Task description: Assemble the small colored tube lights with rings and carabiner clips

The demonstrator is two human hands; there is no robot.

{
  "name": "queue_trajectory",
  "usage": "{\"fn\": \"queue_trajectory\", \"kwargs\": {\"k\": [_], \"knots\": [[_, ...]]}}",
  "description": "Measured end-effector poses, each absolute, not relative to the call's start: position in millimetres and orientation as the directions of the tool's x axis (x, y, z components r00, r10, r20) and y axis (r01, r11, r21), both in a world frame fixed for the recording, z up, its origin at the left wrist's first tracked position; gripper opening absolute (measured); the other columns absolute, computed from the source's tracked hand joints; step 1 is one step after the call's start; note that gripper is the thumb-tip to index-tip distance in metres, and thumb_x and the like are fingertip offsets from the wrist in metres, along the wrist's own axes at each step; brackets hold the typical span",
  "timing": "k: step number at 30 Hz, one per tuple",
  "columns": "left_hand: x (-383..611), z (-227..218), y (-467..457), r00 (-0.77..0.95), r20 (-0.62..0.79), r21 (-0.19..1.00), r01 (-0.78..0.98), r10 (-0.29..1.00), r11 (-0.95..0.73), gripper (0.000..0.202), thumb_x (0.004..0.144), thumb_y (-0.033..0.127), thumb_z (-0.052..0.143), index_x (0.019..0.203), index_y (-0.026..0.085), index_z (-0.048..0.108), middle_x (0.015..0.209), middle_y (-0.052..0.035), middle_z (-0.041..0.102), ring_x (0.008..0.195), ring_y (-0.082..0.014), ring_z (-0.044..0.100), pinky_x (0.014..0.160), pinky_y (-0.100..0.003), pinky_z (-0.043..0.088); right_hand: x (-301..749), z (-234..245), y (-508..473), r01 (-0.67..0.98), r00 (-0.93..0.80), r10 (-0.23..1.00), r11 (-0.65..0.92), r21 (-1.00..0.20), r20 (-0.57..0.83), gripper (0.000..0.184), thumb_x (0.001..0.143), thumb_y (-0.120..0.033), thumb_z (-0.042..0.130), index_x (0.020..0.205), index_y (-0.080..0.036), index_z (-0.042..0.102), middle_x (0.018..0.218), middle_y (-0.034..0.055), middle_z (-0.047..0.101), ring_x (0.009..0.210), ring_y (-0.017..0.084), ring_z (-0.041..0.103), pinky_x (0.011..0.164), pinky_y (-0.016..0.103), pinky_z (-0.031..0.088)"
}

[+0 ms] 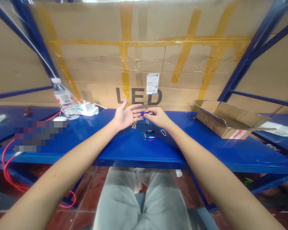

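Note:
My left hand (124,115) is palm up above the blue table, its fingers spread and stretched toward the right hand. My right hand (157,117) pinches a slim purple pen-like object (146,113), whose left end reaches the fingers of my left hand. Closer to me lie a green carabiner (143,136), a black carabiner (150,132), a purple carabiner (152,138) and a silver carabiner (163,133). Small shiny metal pieces (134,125) lie beside my left hand, and a small metal cluster (147,122) sits below my right fingers.
An open cardboard box (230,123) stands at the right. A water bottle (65,100), a white power strip (88,109) and a red cable (8,172) are at the left. Behind the blue table (139,155) rises a large taped cardboard panel (98,70).

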State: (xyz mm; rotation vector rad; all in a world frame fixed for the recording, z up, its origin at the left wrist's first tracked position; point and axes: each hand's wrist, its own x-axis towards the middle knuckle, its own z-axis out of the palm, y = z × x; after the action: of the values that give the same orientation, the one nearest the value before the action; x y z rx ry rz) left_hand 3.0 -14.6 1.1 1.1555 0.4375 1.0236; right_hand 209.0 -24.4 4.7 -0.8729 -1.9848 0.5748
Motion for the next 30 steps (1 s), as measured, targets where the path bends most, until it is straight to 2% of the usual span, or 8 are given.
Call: {"fn": "queue_trajectory", "kwargs": {"k": [4,7,10,13,18,24,27,30], "knots": [[4,2,-16,0.483,0.198,0.911,-0.412,0.853,0.022,0.069,0.093,0.068,0.043,0.125,0.010,0.064,0.117,-0.0209,0.072,0.105,-0.0310,0.069,0.089,-0.043,0.056,210,4,-24,0.370,-0.372,0.774,0.630,-0.683,0.512,0.022,0.079,-0.033,0.061,0.080,-0.014,0.072,0.069,0.0022,0.065,0.062,0.015,0.054,0.063,0.030,0.041],[5,0,-15,0.432,0.226,0.934,-0.351,0.873,-0.068,0.050,0.093,0.056,0.057,0.116,0.013,0.068,0.110,-0.0171,0.073,0.098,-0.0254,0.070,0.082,-0.037,0.057,210,4,-22,0.376,-0.357,0.774,0.631,-0.678,0.523,0.023,0.079,-0.035,0.063,0.082,-0.014,0.072,0.072,0.0031,0.067,0.064,0.015,0.056,0.065,0.030,0.042],[7,-3,-15,0.370,0.270,0.957,-0.204,0.889,-0.205,0.029,0.085,0.035,0.075,0.104,0.014,0.071,0.090,-0.0092,0.072,0.081,-0.0172,0.068,0.069,-0.028,0.053,210,2,-22,0.393,-0.366,0.786,0.615,-0.683,0.498,0.023,0.079,-0.033,0.061,0.086,-0.014,0.073,0.076,0.0041,0.069,0.067,0.016,0.058,0.066,0.030,0.044],[8,-5,-16,0.356,0.302,0.947,-0.003,0.884,-0.322,0.023,0.077,0.024,0.081,0.096,0.015,0.073,0.078,-0.0042,0.069,0.067,-0.0124,0.061,0.064,-0.027,0.048,209,0,-21,0.401,-0.399,0.789,0.609,-0.684,0.468,0.025,0.079,-0.029,0.060,0.095,-0.013,0.072,0.082,0.0050,0.071,0.069,0.017,0.060,0.067,0.031,0.046],[0,-2,-12,0.408,0.371,0.830,0.257,0.834,-0.495,0.016,0.076,0.023,0.078,0.090,0.017,0.075,0.086,-0.0052,0.074,0.078,-0.0173,0.064,0.076,-0.034,0.051,211,-8,-15,0.372,-0.415,0.793,0.596,-0.712,0.446,0.029,0.079,-0.020,0.061,0.108,-0.015,0.066,0.088,0.0039,0.070,0.074,0.016,0.062,0.071,0.032,0.051],[-22,-3,-1,0.400,0.444,0.668,0.448,0.802,-0.594,0.017,0.083,0.031,0.068,0.092,0.018,0.073,0.090,-0.0063,0.074,0.084,-0.0217,0.065,0.083,-0.040,0.050,214,-11,-3,0.340,-0.365,0.862,0.475,-0.812,0.351,0.025,0.087,-0.011,0.056,0.109,-0.014,0.065,0.073,0.0018,0.065,0.060,0.014,0.060,0.061,0.029,0.052],[-27,-5,3,0.386,0.419,0.639,0.518,0.822,-0.569,0.019,0.085,0.033,0.066,0.094,0.018,0.074,0.093,-0.0072,0.074,0.087,-0.0227,0.065,0.087,-0.041,0.050,211,-10,5,0.422,-0.339,0.857,0.507,-0.752,0.387,0.023,0.088,-0.013,0.059,0.107,-0.013,0.071,0.075,0.0044,0.069,0.066,0.016,0.063,0.070,0.032,0.054],[-31,-8,8,0.378,0.390,0.606,0.581,0.840,-0.543,0.021,0.086,0.034,0.065,0.095,0.019,0.075,0.095,-0.0075,0.074,0.090,-0.0242,0.065,0.089,-0.041,0.049,206,-9,15,0.549,-0.365,0.805,0.592,-0.590,0.468,0.019,0.088,-0.017,0.064,0.101,-0.014,0.077,0.094,0.0104,0.074,0.087,0.020,0.067,0.086,0.036,0.051]]}}
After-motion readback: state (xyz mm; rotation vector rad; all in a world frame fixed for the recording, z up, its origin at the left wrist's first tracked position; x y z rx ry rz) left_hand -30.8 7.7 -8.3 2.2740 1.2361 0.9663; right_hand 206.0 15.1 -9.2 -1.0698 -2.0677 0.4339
